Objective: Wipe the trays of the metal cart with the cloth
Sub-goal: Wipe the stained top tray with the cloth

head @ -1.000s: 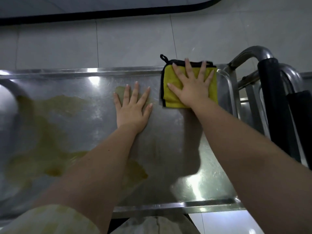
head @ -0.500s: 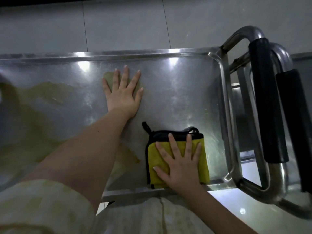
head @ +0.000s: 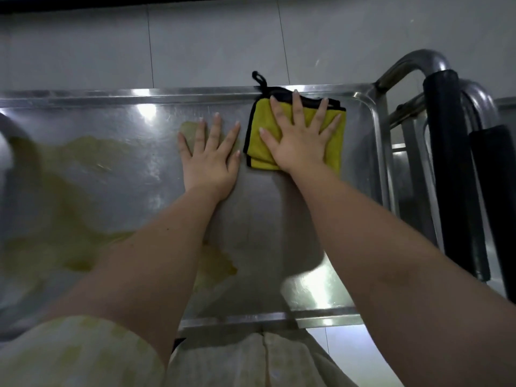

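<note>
bare forearms [head: 363, 219], pale yellow-patterned sleeve [head: 78, 356]

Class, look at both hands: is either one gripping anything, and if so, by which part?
Nothing is gripped. The right hand presses flat, fingers spread, on the yellow cloth; the left hand lies flat on the tray.

Pale grey tiled floor [head: 212, 48]; dark strip [head: 69, 4] along top edge.

The tray [head: 83, 94] runs off the left edge, blurred there; the right hand [head: 300, 143] hides the middle of the cloth [head: 259, 117].
</note>
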`<state>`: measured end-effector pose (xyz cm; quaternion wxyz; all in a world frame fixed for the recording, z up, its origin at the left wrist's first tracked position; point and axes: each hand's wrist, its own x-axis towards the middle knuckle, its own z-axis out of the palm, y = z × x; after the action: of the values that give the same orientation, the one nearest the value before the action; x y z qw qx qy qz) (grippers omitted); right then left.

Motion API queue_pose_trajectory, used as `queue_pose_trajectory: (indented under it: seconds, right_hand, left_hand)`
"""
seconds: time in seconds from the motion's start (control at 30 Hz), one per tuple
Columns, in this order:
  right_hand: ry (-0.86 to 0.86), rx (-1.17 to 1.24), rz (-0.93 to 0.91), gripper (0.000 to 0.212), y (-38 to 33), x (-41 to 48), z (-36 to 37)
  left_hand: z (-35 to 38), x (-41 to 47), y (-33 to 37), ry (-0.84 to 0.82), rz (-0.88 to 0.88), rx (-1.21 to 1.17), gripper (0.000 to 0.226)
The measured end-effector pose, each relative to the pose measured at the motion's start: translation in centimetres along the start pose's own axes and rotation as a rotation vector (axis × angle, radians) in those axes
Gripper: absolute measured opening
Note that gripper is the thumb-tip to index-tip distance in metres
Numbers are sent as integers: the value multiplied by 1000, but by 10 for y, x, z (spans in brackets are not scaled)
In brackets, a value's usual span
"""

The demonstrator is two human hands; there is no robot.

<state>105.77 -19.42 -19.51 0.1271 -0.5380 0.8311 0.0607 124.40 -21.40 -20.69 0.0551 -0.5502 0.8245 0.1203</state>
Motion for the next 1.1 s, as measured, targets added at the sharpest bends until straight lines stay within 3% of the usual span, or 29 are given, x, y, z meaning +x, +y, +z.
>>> queue_pose_trajectory:
  seconds: [0.2,0.53,0.7,0.8,0.87,1.1]
  right_hand:
    - [27,-29,-65,77,9,-38,11]
    - [-39,-44,-38,76,6,-253,66]
    - [-47,-65,-8,76,3,-251,62]
    - [-48,-64,3,76,3,-253,62]
    - [-43,-60,5,76,2,-253,62]
    - [-34,-48,15,74,6,-253,63]
  left_hand:
    - [1,1,0,0,10,-18,55]
    - [-2,0,-2,-33,57,-29,57]
    - [-6,-1,-8,-1,109,-122,54]
    - [-11,-19,-6,4,260,-186,52]
    - [-6,-39,6,-57,328,-103,55]
    - [12,-57,28,-108,278,40,55]
